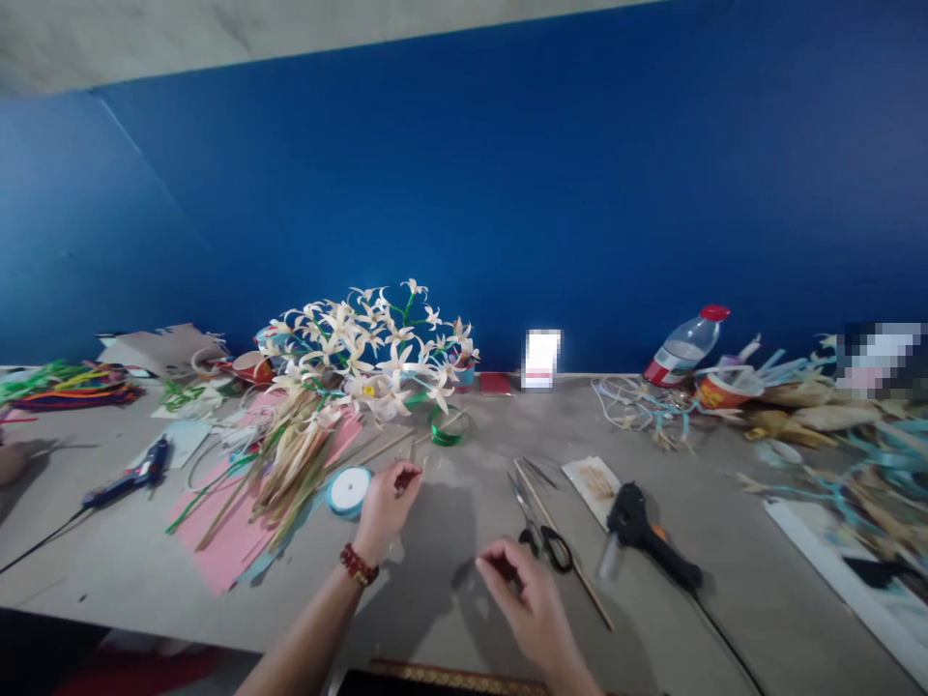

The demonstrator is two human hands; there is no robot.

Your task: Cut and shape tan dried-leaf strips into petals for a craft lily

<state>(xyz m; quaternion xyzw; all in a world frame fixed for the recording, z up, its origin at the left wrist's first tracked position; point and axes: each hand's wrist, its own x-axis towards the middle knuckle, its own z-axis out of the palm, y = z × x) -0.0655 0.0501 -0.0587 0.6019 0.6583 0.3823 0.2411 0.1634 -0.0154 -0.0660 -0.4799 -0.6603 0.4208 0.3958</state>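
Observation:
My left hand [391, 505], with a beaded bracelet on the wrist, is raised over the table just right of a white-and-blue ribbon spool [349, 490]. Its fingers are curled into a pinch; whatever they hold, if anything, is too small to tell. My right hand [523, 592] is nearer to me, left of the black-handled scissors [555, 549], with thumb and fingers curved together. I cannot make out anything between them. Beyond my left hand lies a green ribbon roll [448, 426]. White artificial flowers [362, 333] on green stems stand behind it.
Pink paper [217, 527] and dried stalks [294, 474] lie on the left, beside a blue glue gun [137, 471]. To the right are a thin stick [580, 575], a black glue gun [649, 536], a small packet [591, 486] and a red-capped bottle [685, 348].

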